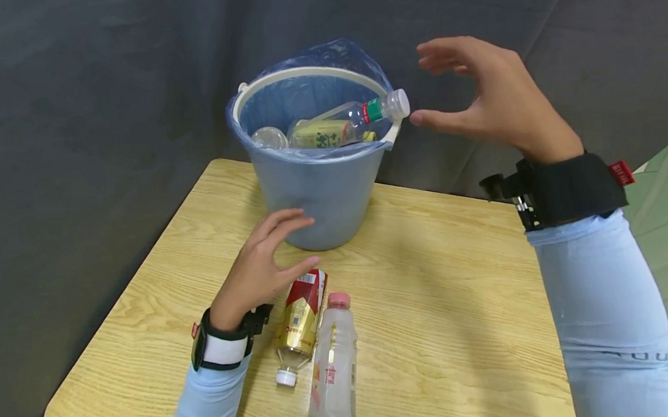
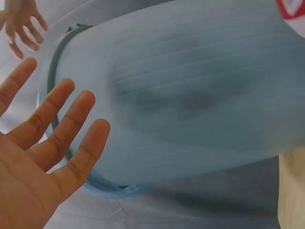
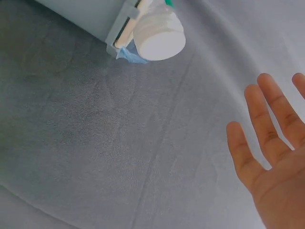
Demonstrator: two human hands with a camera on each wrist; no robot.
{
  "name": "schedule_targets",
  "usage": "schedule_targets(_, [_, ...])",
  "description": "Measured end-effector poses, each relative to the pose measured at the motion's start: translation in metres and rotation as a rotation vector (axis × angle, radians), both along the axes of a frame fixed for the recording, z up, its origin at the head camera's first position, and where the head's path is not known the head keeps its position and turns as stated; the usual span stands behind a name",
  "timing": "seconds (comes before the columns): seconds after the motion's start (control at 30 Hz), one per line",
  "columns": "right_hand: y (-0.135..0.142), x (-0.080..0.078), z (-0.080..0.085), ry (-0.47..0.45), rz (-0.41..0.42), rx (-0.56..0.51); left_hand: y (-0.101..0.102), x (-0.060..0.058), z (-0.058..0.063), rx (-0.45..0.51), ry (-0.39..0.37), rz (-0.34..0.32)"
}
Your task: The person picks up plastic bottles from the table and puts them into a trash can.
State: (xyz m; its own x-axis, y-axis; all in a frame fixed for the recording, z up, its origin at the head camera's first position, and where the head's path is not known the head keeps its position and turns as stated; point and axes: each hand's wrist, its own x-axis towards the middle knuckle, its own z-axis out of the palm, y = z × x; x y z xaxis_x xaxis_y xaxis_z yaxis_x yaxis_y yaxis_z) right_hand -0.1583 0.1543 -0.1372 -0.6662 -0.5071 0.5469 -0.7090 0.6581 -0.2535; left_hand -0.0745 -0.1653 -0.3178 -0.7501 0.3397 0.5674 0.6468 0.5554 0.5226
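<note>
My right hand (image 1: 487, 93) is raised at the bucket's right side with fingers spread and nothing in them. Its thumb appears near the white cap of a clear plastic bottle (image 1: 357, 113); the right wrist view shows a gap between hand and cap (image 3: 159, 40). That bottle leans out over the rim of a grey-blue bucket (image 1: 324, 193) lined with a blue plastic bag (image 1: 337, 52). Low in front of the bucket, my left hand (image 1: 258, 269) holds nothing, fingers apart. Just beside its thumb lies a bottle with a red-and-gold label (image 1: 300, 314) and white cap.
A cloudy bottle with a pink cap (image 1: 336, 359) lies on the wooden table (image 1: 445, 278), right of the red-and-gold one. Inside the bucket are a yellow-labelled bottle (image 1: 321, 135) and a clear round bottle end (image 1: 270, 138). Dark cloth (image 1: 106, 88) hangs behind the table.
</note>
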Motion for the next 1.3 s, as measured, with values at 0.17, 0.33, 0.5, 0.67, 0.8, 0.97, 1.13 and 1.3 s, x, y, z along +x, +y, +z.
schedule_targets(0.17, [0.018,0.018,-0.027,0.067,0.064,-0.094,0.000,-0.003,-0.009,-0.045,-0.025,0.021])
schedule_targets(0.33, [0.030,0.033,-0.068,0.070,0.103,-0.175,0.002,-0.008,-0.022,-0.156,-0.115,0.030])
schedule_targets(0.5, [0.038,0.048,-0.113,0.006,0.070,-0.234,0.007,-0.008,-0.032,-0.348,-0.194,0.103])
schedule_targets(0.67, [0.046,0.063,-0.155,-0.043,0.035,-0.269,0.013,-0.003,-0.041,-0.445,-0.334,0.144])
schedule_targets(0.8, [0.052,0.075,-0.188,-0.085,0.023,-0.318,0.018,0.003,-0.047,-0.475,-0.445,0.142])
schedule_targets(0.97, [0.059,0.084,-0.221,-0.146,0.010,-0.413,0.024,0.008,-0.054,-0.532,-0.517,0.140])
schedule_targets(1.13, [0.054,0.085,-0.240,-0.196,0.058,-0.450,0.029,0.007,-0.060,-0.571,-0.546,0.142])
schedule_targets(1.3, [0.049,0.084,-0.247,-0.251,0.090,-0.456,0.031,0.006,-0.061,-0.568,-0.549,0.156])
